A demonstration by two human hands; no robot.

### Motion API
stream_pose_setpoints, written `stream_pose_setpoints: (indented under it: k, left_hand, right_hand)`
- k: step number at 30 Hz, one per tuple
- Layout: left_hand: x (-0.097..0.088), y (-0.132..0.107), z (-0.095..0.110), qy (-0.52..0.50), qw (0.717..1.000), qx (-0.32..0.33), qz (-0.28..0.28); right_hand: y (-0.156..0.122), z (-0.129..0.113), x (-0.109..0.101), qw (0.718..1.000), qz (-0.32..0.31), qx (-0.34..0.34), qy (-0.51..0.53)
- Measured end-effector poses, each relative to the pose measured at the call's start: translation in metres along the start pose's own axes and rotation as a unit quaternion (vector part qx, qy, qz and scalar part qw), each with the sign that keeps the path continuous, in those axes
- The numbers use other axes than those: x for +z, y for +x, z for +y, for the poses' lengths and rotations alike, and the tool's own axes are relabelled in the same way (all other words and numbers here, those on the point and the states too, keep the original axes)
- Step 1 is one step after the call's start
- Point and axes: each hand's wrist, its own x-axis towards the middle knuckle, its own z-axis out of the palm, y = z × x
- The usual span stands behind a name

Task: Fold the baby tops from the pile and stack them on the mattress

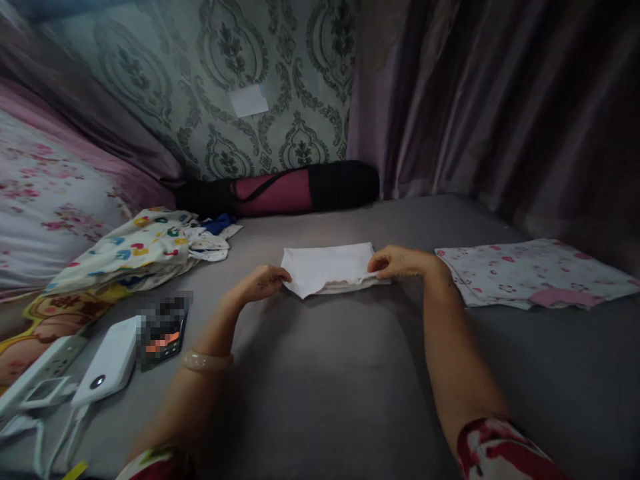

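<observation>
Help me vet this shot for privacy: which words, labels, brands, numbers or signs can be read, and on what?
No text can be read.
Yellow printed cloth: dark marks, perhaps characters, too blurred to read.
White power bank: dark circle, too small to read.
Phone: mostly pixelated, unreadable.
White paper on the wall: nothing legible.

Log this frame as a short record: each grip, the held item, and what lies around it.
Left grip: pinching the left end of the white cloth
Right grip: pinching its right end
Held item: layered, over the grey sheet
Right side: folded printed cloth
Left side: printed fabric heap, white device, power strip
Back: black-and-pink roll by the wall
</observation>
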Motion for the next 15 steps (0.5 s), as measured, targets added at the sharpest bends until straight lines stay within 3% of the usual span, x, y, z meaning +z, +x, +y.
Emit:
stream_pose_setpoints:
  k: [2, 4, 7, 11, 15]
  left_hand:
    - [-0.001, 0.0, 0.005, 0.01, 1.0, -0.024, 0.008]
    - [-0.002, 0.003, 0.01, 0.023, 0.998, -0.043, 0.044]
    - [0.001, 0.014, 0.018, 0.04, 0.992, -0.048, 0.106]
    - [0.021, 0.043, 0.03, 0.046, 0.986, -0.02, 0.16]
    - [0.049, 0.075, 0.046, 0.068, 0.987, -0.01, 0.144]
  right_hand:
    - [-0.003, -0.004, -0.002, 1.0, -0.015, -0.004, 0.004]
    - [0.001, -0.008, -0.001, 1.0, 0.019, -0.021, -0.004]
    - [0.021, -0.015, 0.011, 0.989, 0.14, -0.038, -0.029]
    - [0.058, -0.027, 0.046, 0.951, 0.296, -0.018, -0.092]
    - [0.077, -0.038, 0.084, 0.939, 0.286, -0.012, -0.189]
